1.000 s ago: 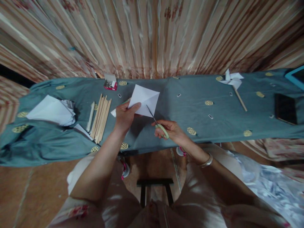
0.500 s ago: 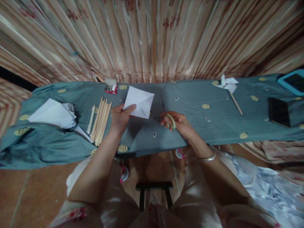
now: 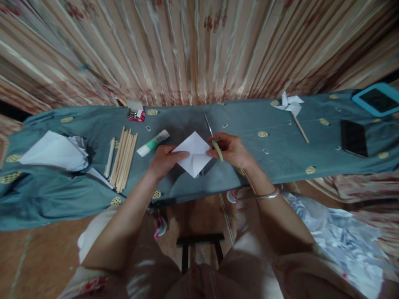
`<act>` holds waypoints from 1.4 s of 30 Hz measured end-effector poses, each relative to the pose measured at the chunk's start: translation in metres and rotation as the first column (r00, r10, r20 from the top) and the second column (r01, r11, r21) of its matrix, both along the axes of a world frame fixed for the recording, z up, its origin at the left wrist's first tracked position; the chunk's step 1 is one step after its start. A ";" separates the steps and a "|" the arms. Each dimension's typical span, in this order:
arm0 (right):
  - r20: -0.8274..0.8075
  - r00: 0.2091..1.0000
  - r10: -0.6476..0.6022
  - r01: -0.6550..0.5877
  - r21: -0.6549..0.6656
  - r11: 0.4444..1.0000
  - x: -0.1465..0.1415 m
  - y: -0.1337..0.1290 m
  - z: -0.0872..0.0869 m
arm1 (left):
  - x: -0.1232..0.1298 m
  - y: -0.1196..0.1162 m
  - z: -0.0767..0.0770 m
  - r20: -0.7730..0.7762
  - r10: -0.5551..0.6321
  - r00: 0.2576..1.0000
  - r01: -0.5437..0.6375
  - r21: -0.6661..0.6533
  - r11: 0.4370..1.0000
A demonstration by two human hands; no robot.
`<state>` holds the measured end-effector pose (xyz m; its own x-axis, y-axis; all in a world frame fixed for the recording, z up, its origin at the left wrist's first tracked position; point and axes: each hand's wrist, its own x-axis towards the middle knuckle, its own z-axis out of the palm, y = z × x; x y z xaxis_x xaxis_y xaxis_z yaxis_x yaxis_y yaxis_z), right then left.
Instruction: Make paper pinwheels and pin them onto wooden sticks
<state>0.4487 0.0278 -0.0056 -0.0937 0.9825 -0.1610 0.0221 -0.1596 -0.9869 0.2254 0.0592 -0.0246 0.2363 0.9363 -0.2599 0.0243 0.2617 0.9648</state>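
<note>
A square of creased white paper is held up over the cloth with its corners pointing up, down and sideways. My left hand pinches its left corner, thumb on top. My right hand grips the scissors by their pale green handles, blades pointing up and away. Fingers of that same hand also touch the paper's right corner. A white and green glue stick lies on the cloth just beyond my left hand.
Left of my hands lie wooden sticks, a white candle-like stick, stacked paper and a small box of metal pins. To the right are a paper pinwheel, a dark phone and a blue-framed tablet.
The paper has moved right and down and turned cornerwise. My right hand has come up to its right corner with the scissors. The glue stick now shows, and the view has shifted slightly.
</note>
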 end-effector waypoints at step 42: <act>-0.193 0.980 -0.042 0.006 -0.183 0.983 -0.066 -0.025 -0.024 | 0.003 0.001 0.005 0.169 0.397 0.902 -0.411 0.056 0.910</act>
<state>0.3824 0.0031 -0.0297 -0.1183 0.9410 -0.3172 -0.1744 -0.3341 -0.9263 0.2285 0.0602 -0.0201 -0.1376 0.9769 -0.1637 -0.2124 0.1323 0.9682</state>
